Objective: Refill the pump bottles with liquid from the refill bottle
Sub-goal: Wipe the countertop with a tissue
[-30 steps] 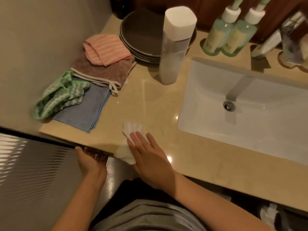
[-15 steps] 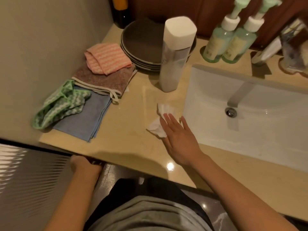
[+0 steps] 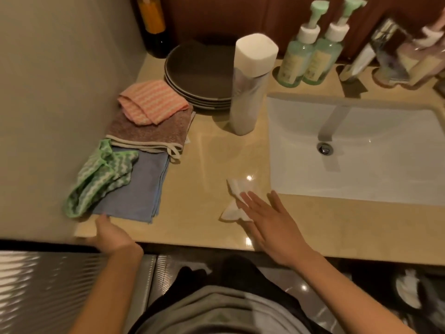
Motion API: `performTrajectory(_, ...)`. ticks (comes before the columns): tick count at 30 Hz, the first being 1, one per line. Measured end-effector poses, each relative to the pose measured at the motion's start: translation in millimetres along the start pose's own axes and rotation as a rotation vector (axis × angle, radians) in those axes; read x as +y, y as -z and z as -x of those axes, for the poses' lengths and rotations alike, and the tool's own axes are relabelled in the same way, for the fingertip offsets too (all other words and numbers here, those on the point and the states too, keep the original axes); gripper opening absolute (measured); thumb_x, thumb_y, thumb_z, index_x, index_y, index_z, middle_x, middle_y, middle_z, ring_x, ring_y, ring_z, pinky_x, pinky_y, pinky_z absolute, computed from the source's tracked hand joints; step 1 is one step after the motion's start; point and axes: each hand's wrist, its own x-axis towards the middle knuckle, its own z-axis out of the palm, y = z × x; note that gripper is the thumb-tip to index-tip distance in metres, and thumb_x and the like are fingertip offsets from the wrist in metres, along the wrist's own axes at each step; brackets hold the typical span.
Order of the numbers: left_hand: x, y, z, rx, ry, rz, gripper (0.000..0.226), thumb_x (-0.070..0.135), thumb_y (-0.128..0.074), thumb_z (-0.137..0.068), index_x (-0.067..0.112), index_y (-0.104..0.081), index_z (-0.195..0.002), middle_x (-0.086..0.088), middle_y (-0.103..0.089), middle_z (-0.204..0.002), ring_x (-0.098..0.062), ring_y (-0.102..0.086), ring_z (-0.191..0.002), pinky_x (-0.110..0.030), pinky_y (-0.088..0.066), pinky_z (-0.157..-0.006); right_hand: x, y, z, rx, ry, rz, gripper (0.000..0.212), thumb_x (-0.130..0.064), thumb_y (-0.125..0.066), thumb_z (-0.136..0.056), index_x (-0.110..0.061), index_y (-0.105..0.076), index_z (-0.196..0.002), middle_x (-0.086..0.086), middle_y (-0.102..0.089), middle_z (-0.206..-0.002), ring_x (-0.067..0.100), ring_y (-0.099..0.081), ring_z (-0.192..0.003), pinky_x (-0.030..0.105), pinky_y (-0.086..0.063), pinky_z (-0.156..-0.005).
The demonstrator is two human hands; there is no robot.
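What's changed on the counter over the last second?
The right hand, flat on the tissue, wiped it from the front edge of the counter back toward the tall bottle, then forward again to the near left corner of the sink. The left hand stayed at the front edge, by the blue cloth. Nothing was picked up or let go. The tall bottle, pump bottles and plates stayed put.

Dim, warm lighting. Polished beige stone tabletop [image 3: 216, 153], bright glints [image 3: 249, 177] on the surface. Plain pale wall [image 3: 60, 80] hard against the left end; dark reddish-brown panelling [image 3: 216, 18] along the back. White rectangular sink [image 3: 361, 179] sunk into the right side. Below the front edge, ribbed metallic cabinet front [image 3: 48, 285], streaked with reflections.
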Motion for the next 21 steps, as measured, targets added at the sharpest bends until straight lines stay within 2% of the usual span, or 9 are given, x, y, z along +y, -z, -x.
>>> performTrajectory(3, -2.6, 18.9, 32.3, -0.146, -0.073, -0.302, 0.066, 0.020, -0.052, -0.093, 0.013, -0.016, -0.148, 0.001, -0.040, -0.136, -0.017, -0.043, -0.119, -0.027, -0.036, -0.094, 4.8, 8.1, -26.2, 0.032, -0.168, -0.020, 0.067, -0.051, 0.004, -0.093, -0.025, -0.020, -0.149, -0.005, -0.019, -0.155, 0.010, -0.012, -0.144, 0.038, 0.009, -0.116)
performTrajectory(5, -2.1, 38.2, 48.7, -0.336, -0.101, -0.457, 0.063, 0.018, -0.050, -0.095, 0.011, -0.016, -0.148, 0.003, -0.037, -0.136, -0.016, -0.039, -0.121, -0.028, -0.030, -0.097, -2.6, 8.1, -41.7, 0.029, -0.259, -0.037, 0.060, -0.047, -0.003, -0.097, -0.024, -0.016, -0.150, -0.004, -0.014, -0.157, 0.012, -0.006, -0.145, 0.039, 0.008, -0.117)
performTrajectory(7, 2.2, 52.1, 59.4, -0.497, -0.050, -0.574, 0.055, 0.016, -0.050, -0.094, 0.013, -0.027, -0.144, 0.003, -0.044, -0.131, -0.017, -0.042, -0.120, -0.030, -0.030, -0.097, -15.1, 4.8, -51.6, 0.040, -0.311, -0.037, 0.053, -0.039, -0.013, -0.102, -0.019, -0.015, -0.151, 0.001, -0.015, -0.158, 0.018, -0.007, -0.146, 0.040, 0.005, -0.117)
performTrajectory(11, 18.3, 63.9, 71.6, -0.756, 0.151, -0.728, 0.029, 0.015, -0.045, -0.095, 0.011, -0.050, -0.124, -0.003, -0.058, -0.116, -0.021, -0.055, -0.111, -0.038, -0.037, -0.101, -52.4, -6.0, -50.6, 0.046, -0.233, -0.049, 0.066, -0.043, -0.001, -0.093, -0.014, -0.019, -0.150, 0.007, -0.020, -0.156, 0.023, -0.014, -0.145, 0.039, 0.005, -0.114)
performTrajectory(13, 29.5, 63.9, 74.1, -0.913, 0.159, -0.890, 0.018, 0.021, -0.045, -0.096, 0.015, -0.058, -0.106, -0.003, -0.063, -0.113, -0.015, -0.061, -0.103, -0.037, -0.041, -0.100, -71.0, -11.8, -42.9, 0.014, -0.179, -0.041, 0.068, -0.043, -0.004, -0.091, -0.011, -0.029, -0.147, 0.010, -0.028, -0.153, 0.027, -0.024, -0.142, 0.043, -0.002, -0.114)
performTrajectory(14, 38.1, 62.3, 76.6, -1.009, 0.130, -1.002, 0.021, 0.027, -0.045, -0.096, 0.016, -0.060, -0.106, -0.001, -0.066, -0.112, -0.011, -0.064, -0.099, -0.031, -0.043, -0.096, -81.6, -15.0, -37.2, 0.006, -0.159, -0.019, 0.064, -0.040, -0.011, -0.093, -0.010, -0.037, -0.143, 0.011, -0.035, -0.149, 0.028, -0.032, -0.138, 0.046, -0.010, -0.113)
performTrajectory(16, 48.6, 55.5, 75.2, -1.174, -0.036, -1.188, 0.029, 0.035, -0.048, -0.093, 0.018, -0.063, -0.112, 0.003, -0.068, -0.105, -0.004, -0.065, -0.092, -0.013, -0.045, -0.083, -96.1, -22.5, -25.8, 0.022, -0.129, 0.019, 0.056, -0.035, -0.024, -0.094, -0.009, -0.049, -0.135, 0.011, -0.046, -0.142, 0.028, -0.045, -0.131, 0.051, -0.023, -0.107)
performTrajectory(17, 50.4, 50.3, 70.7, -1.205, -0.192, -1.227, 0.029, 0.035, -0.050, -0.092, 0.019, -0.065, -0.111, 0.005, -0.069, -0.102, -0.001, -0.064, -0.090, -0.006, -0.043, -0.077, -100.4, -26.3, -18.9, 0.022, -0.118, 0.026, 0.054, -0.034, -0.027, -0.093, -0.010, -0.051, -0.134, 0.009, -0.048, -0.140, 0.026, -0.046, -0.129, 0.051, -0.025, -0.106)
performTrajectory(21, 60.4, 16.4, 53.0, -1.185, -0.772, -1.035, 0.034, 0.036, -0.048, -0.093, 0.021, -0.059, -0.122, 0.004, -0.067, -0.103, -0.009, -0.061, -0.099, -0.018, -0.043, -0.083, -95.3, -31.0, 13.3, 0.011, -0.045, 0.025, 0.050, -0.032, -0.030, -0.095, -0.015, -0.044, -0.140, 0.004, -0.042, -0.146, 0.019, -0.038, -0.135, 0.046, -0.019, -0.115)
